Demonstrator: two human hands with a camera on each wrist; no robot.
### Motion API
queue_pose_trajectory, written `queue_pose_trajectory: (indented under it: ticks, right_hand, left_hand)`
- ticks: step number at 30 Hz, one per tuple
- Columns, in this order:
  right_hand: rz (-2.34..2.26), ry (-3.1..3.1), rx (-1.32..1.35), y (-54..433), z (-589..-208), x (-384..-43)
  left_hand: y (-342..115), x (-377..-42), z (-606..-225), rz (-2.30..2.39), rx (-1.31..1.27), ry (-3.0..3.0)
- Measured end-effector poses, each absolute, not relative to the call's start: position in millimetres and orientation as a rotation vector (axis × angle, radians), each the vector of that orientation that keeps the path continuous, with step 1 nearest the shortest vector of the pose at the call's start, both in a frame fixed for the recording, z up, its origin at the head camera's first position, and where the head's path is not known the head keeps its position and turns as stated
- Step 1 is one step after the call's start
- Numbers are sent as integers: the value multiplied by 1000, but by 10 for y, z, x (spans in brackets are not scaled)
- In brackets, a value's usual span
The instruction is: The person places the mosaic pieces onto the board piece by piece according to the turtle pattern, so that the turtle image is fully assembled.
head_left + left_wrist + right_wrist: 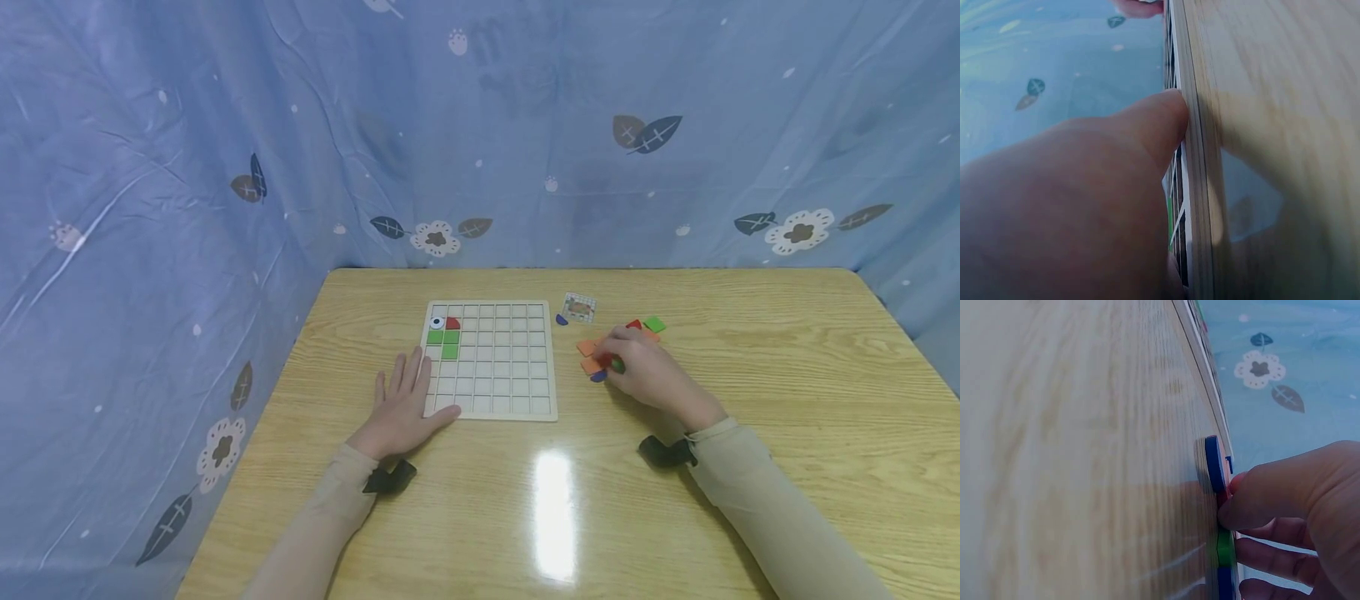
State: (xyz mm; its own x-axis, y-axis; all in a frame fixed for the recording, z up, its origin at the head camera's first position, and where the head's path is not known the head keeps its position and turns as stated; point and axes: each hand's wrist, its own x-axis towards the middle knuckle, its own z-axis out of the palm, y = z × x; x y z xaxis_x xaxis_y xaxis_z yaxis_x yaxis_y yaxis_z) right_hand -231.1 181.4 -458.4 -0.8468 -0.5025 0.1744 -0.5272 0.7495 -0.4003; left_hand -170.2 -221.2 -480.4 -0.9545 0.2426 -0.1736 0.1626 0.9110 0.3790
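Observation:
A white grid board (495,360) lies on the table. Its upper left cells hold an eye tile (437,322), a red quarter-round tile (453,322) and several green square tiles (450,352). My left hand (397,415) rests with spread fingers over the board's lower left edge; its thumb touches the near rim (1200,187). Right of the board, my right hand (645,367) pinches a red tile (606,360) with thumb and curled fingers, low among loose tiles. Around it are orange tiles (589,366), a blue half-round tile (597,377) and a green piece (1225,547). The hand hides part of the pile.
A small picture card (580,307) lies behind the pile, with a blue half-round tile (562,319) beside it. A green square (655,323) sits at the pile's far side. Blue patterned cloth (525,167) hangs behind and left of the wooden table (787,375).

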Motion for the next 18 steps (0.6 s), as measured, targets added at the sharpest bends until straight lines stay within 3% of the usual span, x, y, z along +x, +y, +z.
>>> queue_pose_trajectory:
  ticks: [18]
  right_hand:
    - [720, -2840, 928, 1757, -4573, -2301]
  left_hand:
    - [-2219, -1708, -4805, 522, 310, 2854]
